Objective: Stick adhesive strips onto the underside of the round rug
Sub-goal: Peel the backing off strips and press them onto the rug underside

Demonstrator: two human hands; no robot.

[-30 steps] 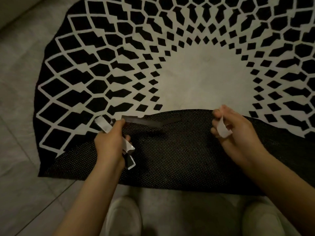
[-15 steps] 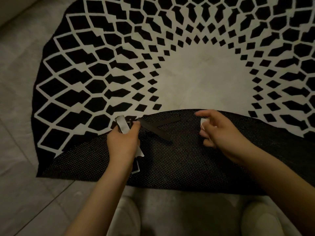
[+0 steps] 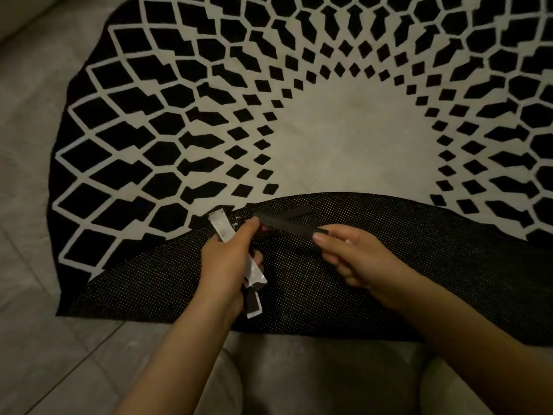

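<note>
Spanning the gap between both hands, a dark adhesive strip [image 3: 287,226] hangs just above the folded-back underside [image 3: 389,265] of the round rug [image 3: 344,139]. Its left end is pinched by the left hand [image 3: 227,259], whose curled fingers also grip a bundle of white-backed strips [image 3: 236,253] poking out above and below the fist. Its right end is pinched between thumb and forefinger of the right hand [image 3: 350,256], the other fingers curled under. Another dark strip [image 3: 296,211] lies on the dotted underside just behind, near the fold. Grey floor tiles [image 3: 36,339] surround the rug, and two pale shoes [image 3: 443,387] show at the bottom edge.
</note>
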